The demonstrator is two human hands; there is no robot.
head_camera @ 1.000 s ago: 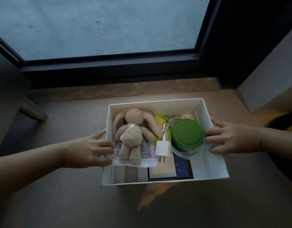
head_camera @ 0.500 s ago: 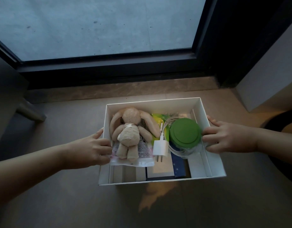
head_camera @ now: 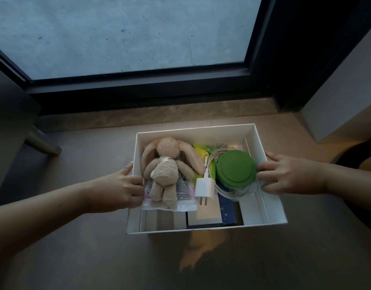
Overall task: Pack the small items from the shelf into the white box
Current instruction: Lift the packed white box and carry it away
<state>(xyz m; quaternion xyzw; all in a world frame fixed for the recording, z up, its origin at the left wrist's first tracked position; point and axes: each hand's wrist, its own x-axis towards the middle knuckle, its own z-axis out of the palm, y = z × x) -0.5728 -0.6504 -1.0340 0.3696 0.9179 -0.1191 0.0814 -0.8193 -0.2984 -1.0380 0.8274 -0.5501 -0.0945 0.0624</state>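
The white box (head_camera: 193, 130) sits on the floor below a window. Inside lie a beige plush rabbit (head_camera: 166, 170) on a clear packet (head_camera: 180, 206), a white charger plug (head_camera: 205, 187) with its coiled cable, a jar with a green lid (head_camera: 235, 168), a yellow-green packet (head_camera: 202, 150) and several flat boxes along the near side. My left hand (head_camera: 126, 188) grips the box's left wall, fingers curled over the rim. My right hand (head_camera: 289, 174) grips the right wall, fingertips over the rim beside the jar.
A dark window frame (head_camera: 138, 84) and a stone sill (head_camera: 138, 117) run behind the box. A metal furniture leg (head_camera: 42, 143) stands at the left. A grey wall corner (head_camera: 337, 105) rises at the right, with a dark round object (head_camera: 360, 185) below it.
Both hands stay on the box's two side walls. The box sits in much the same spot on the floor; only the view has shifted slightly.
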